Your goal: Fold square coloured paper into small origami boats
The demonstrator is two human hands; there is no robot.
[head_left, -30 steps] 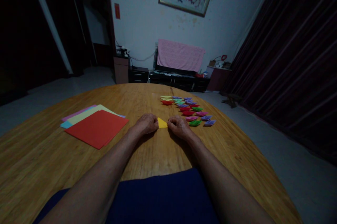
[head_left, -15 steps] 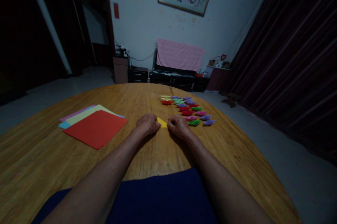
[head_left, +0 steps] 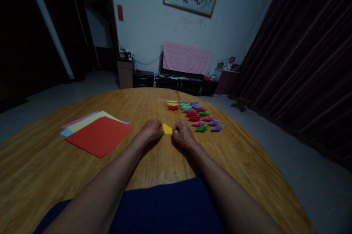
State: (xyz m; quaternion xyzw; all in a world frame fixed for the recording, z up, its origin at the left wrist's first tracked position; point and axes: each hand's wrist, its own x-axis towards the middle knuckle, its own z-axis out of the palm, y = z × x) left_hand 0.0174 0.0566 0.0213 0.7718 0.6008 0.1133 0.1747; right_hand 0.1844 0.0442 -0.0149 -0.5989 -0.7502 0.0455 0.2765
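A small folded piece of yellow paper (head_left: 167, 129) lies low over the table between my two hands. My left hand (head_left: 153, 129) is closed on its left end, with the fingertips at the edge. From the other side my right hand (head_left: 183, 134) grips the right end, fingers curled. The paper's ends are hidden by my fingers; its visible part comes to a peak at the top. Just right of my right hand sit folded paper boats, among them a green one (head_left: 202, 128) and a pink one (head_left: 198, 124).
Several more folded boats in purple, red and yellow (head_left: 172, 101) stand in rows farther back. On the left lies a stack of square sheets, a red sheet (head_left: 100, 136) on top. The round wooden table (head_left: 154, 168) curves away at both sides.
My hands have shifted slightly apart, so a little more of the yellow paper shows between them. The view has moved slightly; the boats and stacked sheets have stayed put.
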